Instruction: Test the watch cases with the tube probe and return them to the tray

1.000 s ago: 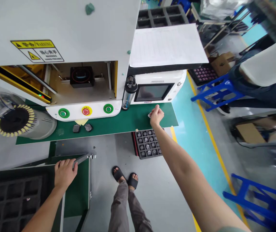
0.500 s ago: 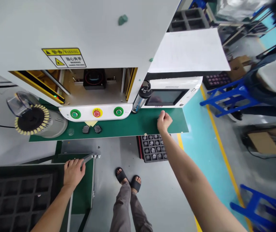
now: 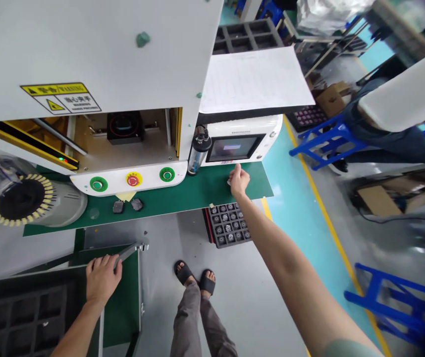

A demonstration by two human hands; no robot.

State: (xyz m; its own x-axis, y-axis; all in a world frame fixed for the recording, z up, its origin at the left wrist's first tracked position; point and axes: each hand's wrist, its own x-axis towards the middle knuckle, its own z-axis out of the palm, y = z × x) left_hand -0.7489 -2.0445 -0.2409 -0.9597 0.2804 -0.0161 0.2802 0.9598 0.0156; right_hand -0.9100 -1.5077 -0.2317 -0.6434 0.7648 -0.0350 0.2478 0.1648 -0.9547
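Note:
My left hand is closed round the end of a grey bar-shaped tool with a shiny metal tip; its exact kind I cannot tell. That hand is over the edge of a green-topped side table, beside a black compartment tray. My right hand is closed above the green work mat, in front of a small touchscreen. A small pale bit shows at its fingers, too little to name. Inside the open bay of the white press machine, a black block fixture sits on the metal plate.
On the mat lie two dark grey lumps beside the machine's buttons. A round tape-like dispenser stands left. Below the mat is a black tray of round parts. A person in white sits on a blue stool at right.
The view has shifted, so the machine appears further left. A light box now shows on the touchscreen. My right hand stays by the screen, and my left hand still holds the grey tool.

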